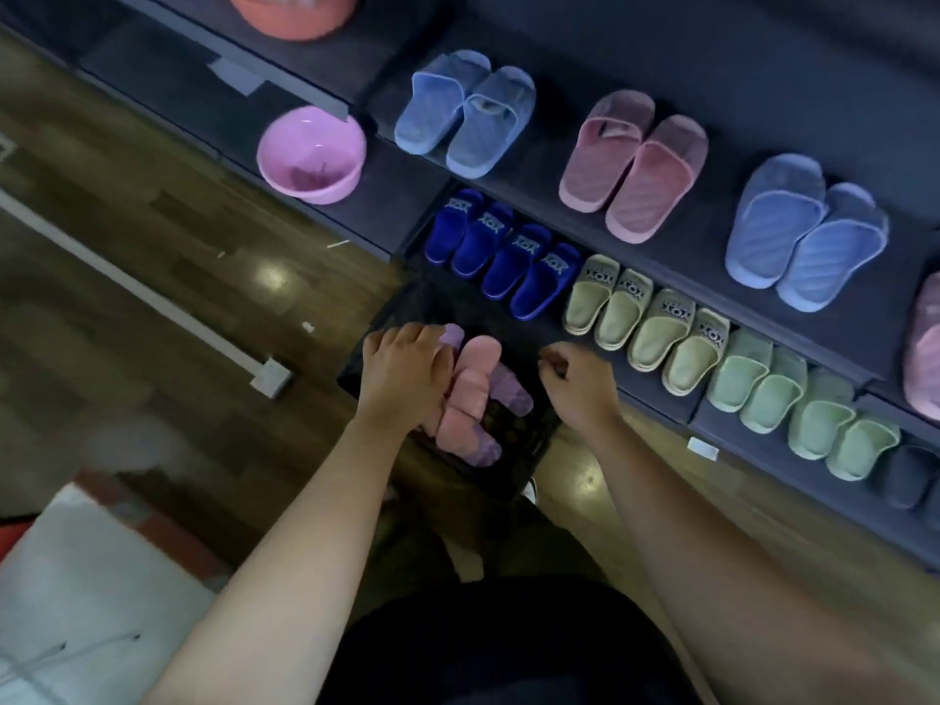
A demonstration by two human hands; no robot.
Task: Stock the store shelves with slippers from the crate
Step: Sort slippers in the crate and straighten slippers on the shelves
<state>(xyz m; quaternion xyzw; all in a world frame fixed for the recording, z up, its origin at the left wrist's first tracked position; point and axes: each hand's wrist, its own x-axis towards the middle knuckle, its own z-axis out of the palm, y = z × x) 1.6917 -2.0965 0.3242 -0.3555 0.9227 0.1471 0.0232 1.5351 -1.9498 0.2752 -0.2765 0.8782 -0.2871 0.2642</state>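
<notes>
A black crate (529,440) stands on the floor in front of the shelves, with pink slippers (470,386) and purple slippers (511,391) piled inside. My left hand (407,368) is down in the crate, its fingers closed over the left side of the pink slippers. My right hand (577,381) hovers at the crate's right rim with its fingers curled and nothing in them. On the lower shelf (656,399) stand dark blue slippers (501,254), beige slippers (646,323) and green slippers (798,399). The upper shelf (712,256) carries light blue slippers (465,111) and pink pairs (633,165).
A pink plastic basin (311,154) sits on the shelf at the left, with a red basin (292,12) above it. A second light blue pair (806,234) stands further right on the upper shelf. A white box (76,592) lies on the wooden floor at the lower left.
</notes>
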